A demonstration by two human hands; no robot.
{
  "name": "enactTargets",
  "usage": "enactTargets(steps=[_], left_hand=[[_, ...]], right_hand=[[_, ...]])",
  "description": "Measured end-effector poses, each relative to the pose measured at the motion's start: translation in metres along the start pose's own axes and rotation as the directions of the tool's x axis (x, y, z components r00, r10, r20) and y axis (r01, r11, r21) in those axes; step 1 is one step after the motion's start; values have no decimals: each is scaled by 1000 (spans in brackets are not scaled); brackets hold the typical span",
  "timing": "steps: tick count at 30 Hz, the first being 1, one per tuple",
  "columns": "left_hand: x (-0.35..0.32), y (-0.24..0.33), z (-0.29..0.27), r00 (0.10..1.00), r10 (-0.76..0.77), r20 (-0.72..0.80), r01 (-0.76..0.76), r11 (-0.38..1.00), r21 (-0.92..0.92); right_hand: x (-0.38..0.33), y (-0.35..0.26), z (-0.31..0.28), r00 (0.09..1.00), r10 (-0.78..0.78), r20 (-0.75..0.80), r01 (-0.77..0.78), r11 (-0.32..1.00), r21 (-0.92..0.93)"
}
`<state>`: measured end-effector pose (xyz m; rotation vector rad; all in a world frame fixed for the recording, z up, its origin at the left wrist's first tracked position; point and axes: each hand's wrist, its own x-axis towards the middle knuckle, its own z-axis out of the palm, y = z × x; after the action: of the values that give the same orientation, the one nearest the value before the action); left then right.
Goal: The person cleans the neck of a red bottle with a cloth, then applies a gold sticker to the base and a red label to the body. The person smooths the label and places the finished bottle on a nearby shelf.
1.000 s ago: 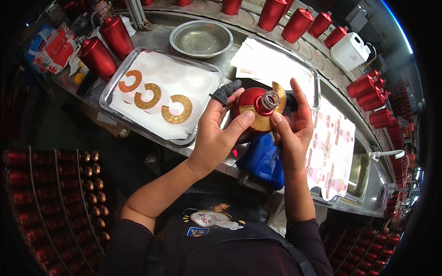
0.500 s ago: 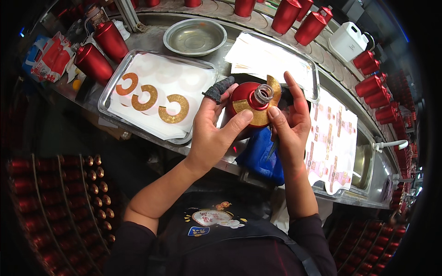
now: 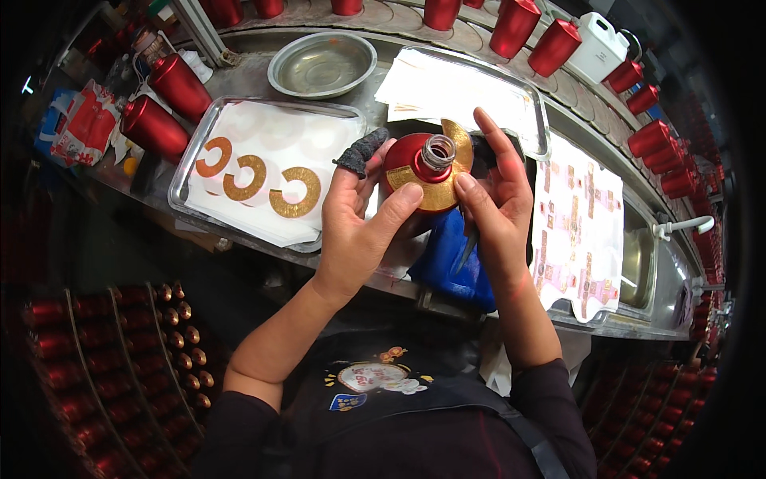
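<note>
Between my hands is a red bottle [image 3: 400,155], its threaded neck facing up at me. A gold C-shaped decal [image 3: 437,194] curves round its shoulder; one end [image 3: 456,139] sticks out past the neck on the far right side. My left hand [image 3: 355,227] grips the bottle's left side, thumb on the decal's near edge. A dark ribbed cover is on one of its fingers. My right hand [image 3: 501,215] holds the right side, thumb pressed on the decal, index finger stretched up. Both hands' other fingers are partly hidden behind the bottle.
Left, a metal tray [image 3: 177,185] bears a white sheet with several gold C-shaped decals [image 3: 295,192]. Beyond are a metal basin [image 3: 322,67] and another tray [image 3: 546,136] of papers. A patterned sheet [image 3: 578,231] lies right, near a sink [image 3: 636,267]. Red bottles [image 3: 557,48] line the conveyor.
The whole view has shifted a little. Both hands keep hold of the bottle, and the decal's far end appears slightly closer to the neck. The thumbs stay on the decal.
</note>
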<state>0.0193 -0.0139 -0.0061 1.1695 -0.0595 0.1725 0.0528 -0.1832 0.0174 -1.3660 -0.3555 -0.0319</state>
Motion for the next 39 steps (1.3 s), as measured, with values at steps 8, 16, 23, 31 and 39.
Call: enactTargets(steps=[8, 16, 23, 31, 39], left_hand=[[2, -3, 4, 999, 52, 14, -53, 995, 83], [3, -1, 2, 999, 41, 19, -42, 997, 65], [6, 10, 4, 1000, -23, 13, 24, 997, -74], [6, 11, 5, 999, -39, -24, 39, 999, -22], [5, 9, 11, 1000, 16, 7, -17, 994, 108]], right_hand=[[5, 2, 1, 999, -40, -6, 40, 999, -33], [6, 3, 1, 1000, -13, -22, 12, 999, -31], [1, 5, -5, 999, -14, 47, 20, 991, -133], [1, 7, -9, 997, 7, 76, 2, 993, -119], [5, 12, -13, 996, -32, 83, 34, 999, -33]])
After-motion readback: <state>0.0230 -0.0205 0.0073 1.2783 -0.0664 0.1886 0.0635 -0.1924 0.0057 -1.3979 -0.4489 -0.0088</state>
